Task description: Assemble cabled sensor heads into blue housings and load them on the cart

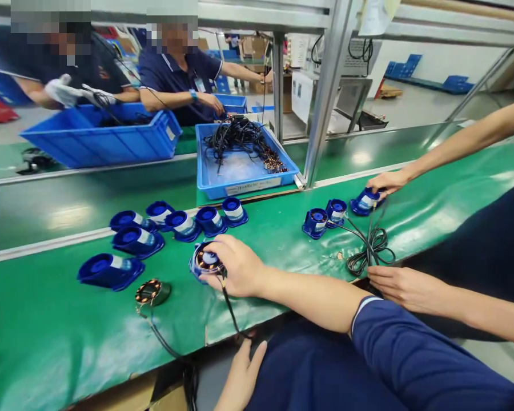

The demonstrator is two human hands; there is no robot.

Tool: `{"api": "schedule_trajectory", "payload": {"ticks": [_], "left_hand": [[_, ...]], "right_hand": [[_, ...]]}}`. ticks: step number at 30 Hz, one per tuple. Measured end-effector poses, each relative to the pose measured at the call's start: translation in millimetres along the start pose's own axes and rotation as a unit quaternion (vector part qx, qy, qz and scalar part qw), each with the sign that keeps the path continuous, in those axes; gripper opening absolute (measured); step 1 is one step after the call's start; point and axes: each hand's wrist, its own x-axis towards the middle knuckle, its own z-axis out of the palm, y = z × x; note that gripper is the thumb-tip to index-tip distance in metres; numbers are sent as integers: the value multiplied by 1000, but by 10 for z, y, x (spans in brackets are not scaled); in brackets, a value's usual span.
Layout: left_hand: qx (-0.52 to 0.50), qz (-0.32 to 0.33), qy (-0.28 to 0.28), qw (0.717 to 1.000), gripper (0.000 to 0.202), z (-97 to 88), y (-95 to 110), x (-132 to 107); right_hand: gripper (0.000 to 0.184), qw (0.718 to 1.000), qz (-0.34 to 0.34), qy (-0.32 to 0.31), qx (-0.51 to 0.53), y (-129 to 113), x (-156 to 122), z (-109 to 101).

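Note:
My right hand [237,265] is closed around a round motor stator [207,260] with copper windings, which sits at a blue fan housing [192,267] on the bench. A black cable [230,308] runs from the stator over the bench edge to my left hand [242,374]. That hand is low at the edge, thumb and forefinger beside the cable; its other fingers are hidden. Left of my right hand lies another wound stator [152,292], its own cable [165,342] hanging off the edge. Several blue housings [139,242] with white labels stand beyond.
At right, a co-worker's hand [388,184] grips a blue housing [365,201]; their other hand [405,288] is by coiled cable [372,251]. A blue tray [227,185] holds cables and stators. Behind stand a blue bin [98,145], a metal post [325,97] and two people.

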Motion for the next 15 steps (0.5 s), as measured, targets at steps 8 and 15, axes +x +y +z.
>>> {"api": "schedule_trajectory", "payload": {"ticks": [8,15], "left_hand": [[-82,58,-103,990,57,-607,1072,-707],[-246,128,-210,938,60,-553,2124,-713]], "right_hand": [[47,980,128,-141,-57,220,-310,-99],[42,979,115,-133,-100,320,-102,-353]]}}
